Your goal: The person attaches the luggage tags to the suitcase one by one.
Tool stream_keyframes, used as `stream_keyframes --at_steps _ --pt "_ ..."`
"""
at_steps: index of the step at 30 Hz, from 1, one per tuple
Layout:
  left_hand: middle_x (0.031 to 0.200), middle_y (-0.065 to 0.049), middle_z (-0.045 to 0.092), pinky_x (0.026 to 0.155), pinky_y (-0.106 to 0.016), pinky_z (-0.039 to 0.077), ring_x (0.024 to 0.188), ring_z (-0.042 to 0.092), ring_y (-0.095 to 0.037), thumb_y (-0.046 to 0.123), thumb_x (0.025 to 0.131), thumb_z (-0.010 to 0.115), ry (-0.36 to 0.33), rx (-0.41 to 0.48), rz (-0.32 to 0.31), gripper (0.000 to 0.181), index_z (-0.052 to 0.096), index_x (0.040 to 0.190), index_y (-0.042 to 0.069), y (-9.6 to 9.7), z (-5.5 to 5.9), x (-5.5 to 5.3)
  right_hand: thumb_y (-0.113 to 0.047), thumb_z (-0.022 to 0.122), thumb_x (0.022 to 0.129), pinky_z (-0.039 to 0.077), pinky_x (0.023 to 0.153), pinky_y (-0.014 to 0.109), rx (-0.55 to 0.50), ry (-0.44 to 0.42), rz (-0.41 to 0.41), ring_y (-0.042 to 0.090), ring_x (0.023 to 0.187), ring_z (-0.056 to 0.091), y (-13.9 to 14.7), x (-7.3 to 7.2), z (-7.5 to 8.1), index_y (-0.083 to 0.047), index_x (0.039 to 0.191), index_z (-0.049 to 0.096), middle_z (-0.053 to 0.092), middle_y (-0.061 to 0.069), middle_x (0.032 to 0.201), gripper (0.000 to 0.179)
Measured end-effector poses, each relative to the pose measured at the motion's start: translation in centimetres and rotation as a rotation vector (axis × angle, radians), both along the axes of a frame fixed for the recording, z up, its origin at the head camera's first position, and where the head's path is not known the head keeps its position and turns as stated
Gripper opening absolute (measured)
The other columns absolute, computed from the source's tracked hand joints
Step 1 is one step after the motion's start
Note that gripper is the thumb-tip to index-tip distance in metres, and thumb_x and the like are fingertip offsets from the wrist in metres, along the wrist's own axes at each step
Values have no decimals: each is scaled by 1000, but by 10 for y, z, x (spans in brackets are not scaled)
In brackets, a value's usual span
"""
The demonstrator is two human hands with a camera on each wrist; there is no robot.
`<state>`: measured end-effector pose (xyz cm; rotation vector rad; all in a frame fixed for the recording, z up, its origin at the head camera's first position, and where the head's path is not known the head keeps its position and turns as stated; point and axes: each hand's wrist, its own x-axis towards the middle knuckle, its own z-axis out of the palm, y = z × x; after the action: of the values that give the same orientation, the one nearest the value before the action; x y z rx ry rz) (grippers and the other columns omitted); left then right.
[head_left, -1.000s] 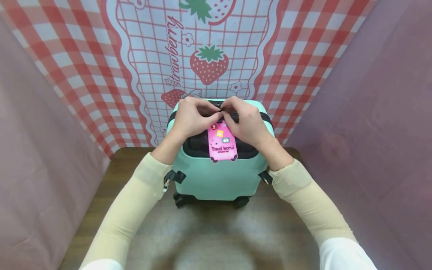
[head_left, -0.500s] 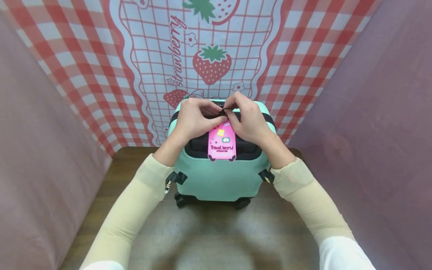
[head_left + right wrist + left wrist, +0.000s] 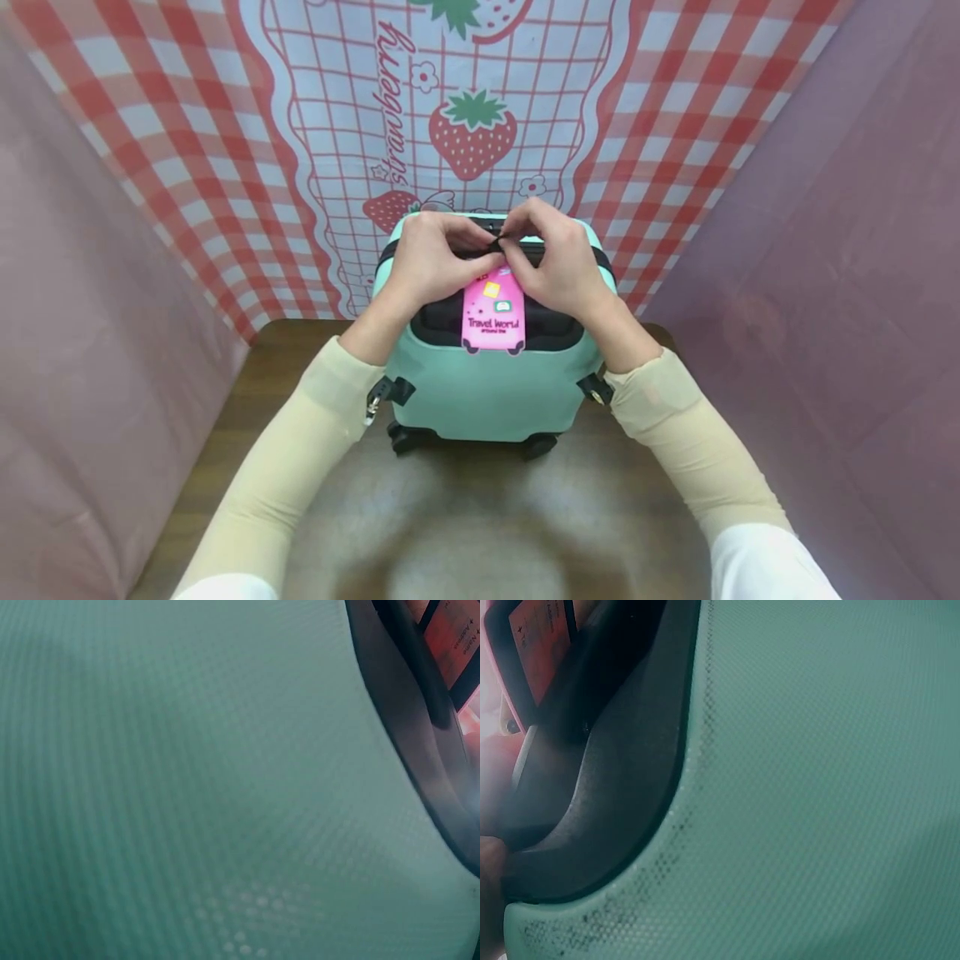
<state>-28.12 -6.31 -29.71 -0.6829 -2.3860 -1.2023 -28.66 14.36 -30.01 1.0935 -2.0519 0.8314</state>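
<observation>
A mint-green suitcase point(image 3: 487, 396) stands upright in the head view. Over its black handle panel point(image 3: 442, 323) hangs a pink luggage tag point(image 3: 493, 325) reading "Travel World", its front facing me. My left hand point(image 3: 433, 260) pinches at the tag's thin black strap point(image 3: 498, 240), thumb just over the tag's top edge. From the other side my right hand point(image 3: 558, 260) pinches the same strap between thumb and index finger. The fingertips of both hands nearly meet, partly hiding the strap. In the left wrist view the tag's back point(image 3: 544, 649) shows a printed card, beside the ribbed green shell.
Black wheels point(image 3: 540, 446) carry the suitcase on a brown wooden surface point(image 3: 300, 358). Close behind it hangs a red-checked strawberry cloth point(image 3: 472, 142). Pinkish drapes point(image 3: 90, 333) rise at left and right.
Both hands have shifted slightly right with the strap, and the right hand has risen a little. The tag now hangs straighter. The whole view has tilted slightly.
</observation>
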Motion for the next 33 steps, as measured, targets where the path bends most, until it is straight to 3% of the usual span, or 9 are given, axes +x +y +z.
stream_keyframes --at_steps 8,11,17,24,33 --pt "95 -6 84 80 -33 65 86 82 -17 26 88 85 64 -18 0 21 86 99 9 1 -2 -1 -5 71 99 61 91 44 24 -68 -64 28 97 74 -2 5 1 0 107 66 75 14 101 11" --pt "94 -6 84 80 -34 65 86 82 -17 25 88 86 64 -24 3 20 86 99 9 1 -1 0 -4 71 99 61 94 46 23 -56 -71 30 100 74 -2 8 1 1 109 64 74 16 104 13" --pt "94 -5 84 80 -33 64 86 81 -16 26 88 86 65 -38 3 21 86 100 9 1 -2 1 -1 71 99 62 94 46 -1 -17 -44 31 101 74 -1 9 -1 3 109 63 72 19 105 14" --pt "96 -6 84 82 -34 64 88 82 -17 25 89 84 70 -33 -8 21 85 100 8 1 -2 0 -4 74 96 63 90 43 -29 -41 -3 25 94 75 -2 5 1 2 105 68 75 14 99 12" --pt "92 -7 84 79 -34 64 85 82 -18 27 89 85 111 -65 18 22 86 99 7 3 -2 1 -7 72 99 62 92 47 12 -103 -98 30 99 77 -2 7 3 0 107 65 78 15 103 12"
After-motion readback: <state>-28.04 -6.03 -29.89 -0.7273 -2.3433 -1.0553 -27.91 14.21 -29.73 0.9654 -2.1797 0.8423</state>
